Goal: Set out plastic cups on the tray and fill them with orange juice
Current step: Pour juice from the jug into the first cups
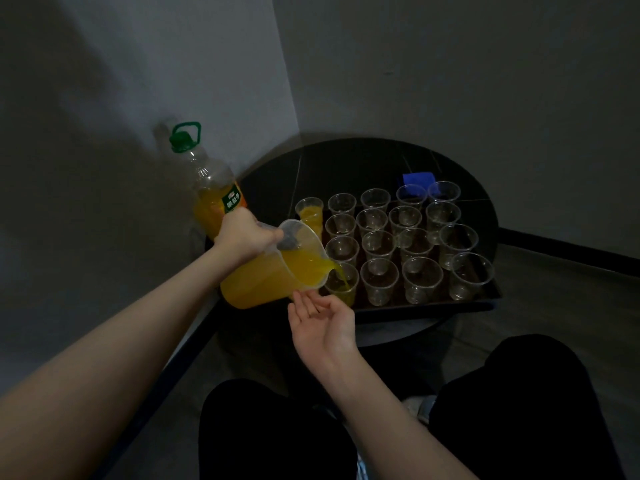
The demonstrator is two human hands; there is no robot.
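Pitcher (263, 282) gripped by left hand (244, 237) — tilted, right hand (320, 322) cupped just beneath

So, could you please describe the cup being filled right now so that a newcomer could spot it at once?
Start at the dark tray of clear plastic cups on the round black table. Go to its nearest row and take the leftmost cup, under the spout of the tilted pitcher that the left hand grips. Unlike its empty neighbours, juice is streaming into it.
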